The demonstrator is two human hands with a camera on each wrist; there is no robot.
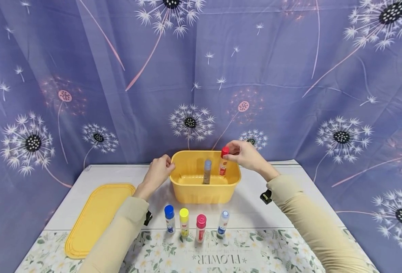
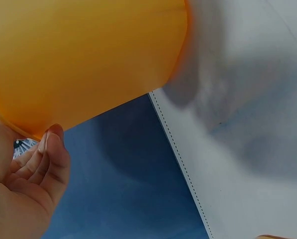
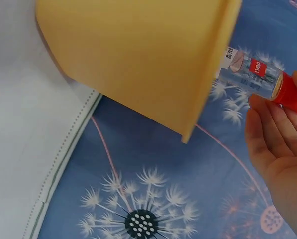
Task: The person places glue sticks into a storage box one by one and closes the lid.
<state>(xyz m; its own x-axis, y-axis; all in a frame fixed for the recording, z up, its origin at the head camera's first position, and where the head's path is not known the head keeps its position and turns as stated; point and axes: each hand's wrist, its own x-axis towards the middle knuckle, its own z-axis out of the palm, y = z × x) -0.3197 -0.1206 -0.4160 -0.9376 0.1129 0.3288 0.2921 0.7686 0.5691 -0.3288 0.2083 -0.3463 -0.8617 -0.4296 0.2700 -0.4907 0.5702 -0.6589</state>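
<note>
My right hand [image 1: 247, 154] holds a red-capped glue stick [image 1: 223, 163] by its cap, the clear tube hanging down inside the right end of a yellow storage box [image 1: 201, 194]. In the right wrist view, the lower part of that glue stick [image 3: 252, 73] is hidden behind the box's rim. My left hand [image 1: 158, 172] pinches the box's left rim; in the left wrist view the fingertips of the left hand [image 2: 36, 174] lie at the box's edge [image 2: 98, 99]. A glue stick with a greyish-blue cap [image 1: 207, 171] stands upright in the box.
In front of the box stand glue sticks with a blue cap [image 1: 169, 218], a yellow cap [image 1: 184, 222], a pink-red cap [image 1: 201, 228] and a pale blue cap [image 1: 223, 223]. A yellow lid [image 1: 96, 220] lies at the left. Behind the table hangs a dandelion-print curtain [image 1: 201, 68].
</note>
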